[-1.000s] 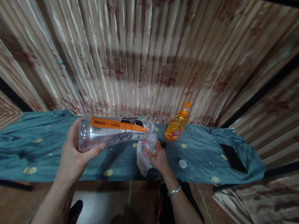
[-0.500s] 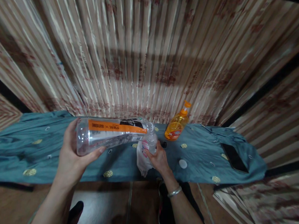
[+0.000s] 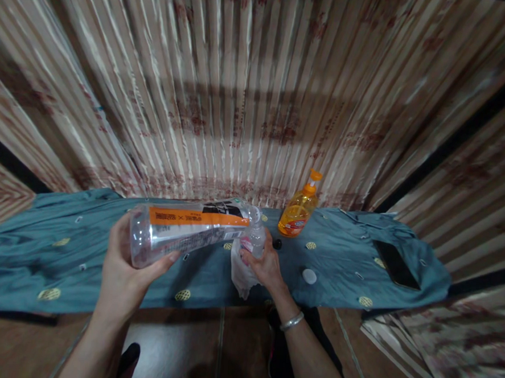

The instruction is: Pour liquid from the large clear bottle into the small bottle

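Note:
My left hand (image 3: 123, 272) grips the base of a large clear plastic bottle (image 3: 190, 228) with an orange label, held almost level, its open mouth pointing right. That mouth meets the top of a small clear bottle (image 3: 254, 238) standing on the teal cloth (image 3: 51, 256). My right hand (image 3: 265, 265) holds the small bottle together with a white rag (image 3: 241, 274) wrapped around its lower part. A metal bangle (image 3: 291, 321) sits on my right wrist.
An orange pump soap bottle (image 3: 299, 212) stands at the back by the striped curtain (image 3: 259, 87). A white cap (image 3: 309, 276) and a small black cap (image 3: 277, 244) lie right of my right hand. A dark phone (image 3: 395, 264) lies far right on the cloth.
The large bottle's base has tipped slightly higher over the second. Both hands keep their grip and place.

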### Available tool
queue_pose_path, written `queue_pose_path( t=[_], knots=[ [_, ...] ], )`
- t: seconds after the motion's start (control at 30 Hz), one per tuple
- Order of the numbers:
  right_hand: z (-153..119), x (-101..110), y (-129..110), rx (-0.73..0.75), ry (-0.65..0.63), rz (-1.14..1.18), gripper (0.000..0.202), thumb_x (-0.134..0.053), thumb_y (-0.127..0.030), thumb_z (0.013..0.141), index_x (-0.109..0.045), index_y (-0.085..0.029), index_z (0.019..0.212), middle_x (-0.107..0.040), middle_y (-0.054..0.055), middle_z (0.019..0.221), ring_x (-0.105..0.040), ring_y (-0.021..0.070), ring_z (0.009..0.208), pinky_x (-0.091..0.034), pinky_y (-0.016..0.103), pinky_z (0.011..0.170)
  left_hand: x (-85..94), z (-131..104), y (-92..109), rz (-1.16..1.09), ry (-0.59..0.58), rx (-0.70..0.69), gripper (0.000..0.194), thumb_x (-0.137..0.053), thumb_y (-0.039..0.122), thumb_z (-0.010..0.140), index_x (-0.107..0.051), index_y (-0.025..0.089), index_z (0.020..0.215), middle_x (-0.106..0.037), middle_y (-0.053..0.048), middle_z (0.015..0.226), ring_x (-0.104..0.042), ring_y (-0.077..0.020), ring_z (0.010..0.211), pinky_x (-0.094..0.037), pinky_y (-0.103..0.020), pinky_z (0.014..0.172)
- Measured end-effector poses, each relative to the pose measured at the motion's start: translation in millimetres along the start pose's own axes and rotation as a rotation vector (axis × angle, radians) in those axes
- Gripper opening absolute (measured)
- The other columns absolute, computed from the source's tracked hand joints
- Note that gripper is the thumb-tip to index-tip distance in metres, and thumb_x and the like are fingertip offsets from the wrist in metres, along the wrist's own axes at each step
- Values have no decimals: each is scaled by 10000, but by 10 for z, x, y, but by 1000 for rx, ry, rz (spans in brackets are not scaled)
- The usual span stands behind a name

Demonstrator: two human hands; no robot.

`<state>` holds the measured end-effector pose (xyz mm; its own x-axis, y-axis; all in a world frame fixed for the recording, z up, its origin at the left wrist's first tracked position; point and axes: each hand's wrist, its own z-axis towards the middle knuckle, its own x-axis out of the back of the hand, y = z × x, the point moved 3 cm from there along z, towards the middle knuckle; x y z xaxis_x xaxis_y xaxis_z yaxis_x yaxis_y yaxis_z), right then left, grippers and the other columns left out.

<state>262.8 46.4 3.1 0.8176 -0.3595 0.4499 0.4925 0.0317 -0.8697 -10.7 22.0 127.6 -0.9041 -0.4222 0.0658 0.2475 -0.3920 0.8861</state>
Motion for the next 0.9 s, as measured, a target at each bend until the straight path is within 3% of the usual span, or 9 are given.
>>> queue_pose_path(
  t=[0.2, 0.5, 0.67, 0.9],
  knots=[
    [34, 16, -35, 22, -2, 30, 518, -750, -389, 764, -590, -220, 1227, -756, 54, 1064, -732, 252, 970, -592, 365, 860, 9, -9, 7, 40, -5, -19, 910, -913, 398, 446, -587, 239, 1281, -638, -116, 1323, -621, -342, 1224, -532, -503, 1010],
    [45, 30, -38, 28, -17, 85, 480, -752, -383, 742, -612, -206, 1165, -762, 57, 1022, -730, 244, 924, -592, 363, 835, 20, -7, 53, 34, 29, 9, 922, -913, 361, 402, -606, 229, 1261, -655, -130, 1302, -654, -347, 1168, -577, -497, 932],
    [46, 36, -28, 18, -25, 88, 481, -747, -396, 747, -613, -213, 1171, -764, 49, 1024, -734, 255, 923, -595, 382, 826, 18, -16, 69, 48, 27, 25, 942, -905, 336, 390, -601, 237, 1276, -636, -134, 1346, -626, -369, 1220, -539, -534, 985],
    [41, 39, -13, 38, -43, 92, 499, -752, -395, 760, -608, -230, 1209, -761, 40, 1060, -731, 234, 962, -584, 342, 853, 36, -30, 94, 42, 13, -32, 912, -912, 362, 423, -601, 260, 1275, -647, -112, 1318, -645, -339, 1188, -566, -500, 954]
  ],
)
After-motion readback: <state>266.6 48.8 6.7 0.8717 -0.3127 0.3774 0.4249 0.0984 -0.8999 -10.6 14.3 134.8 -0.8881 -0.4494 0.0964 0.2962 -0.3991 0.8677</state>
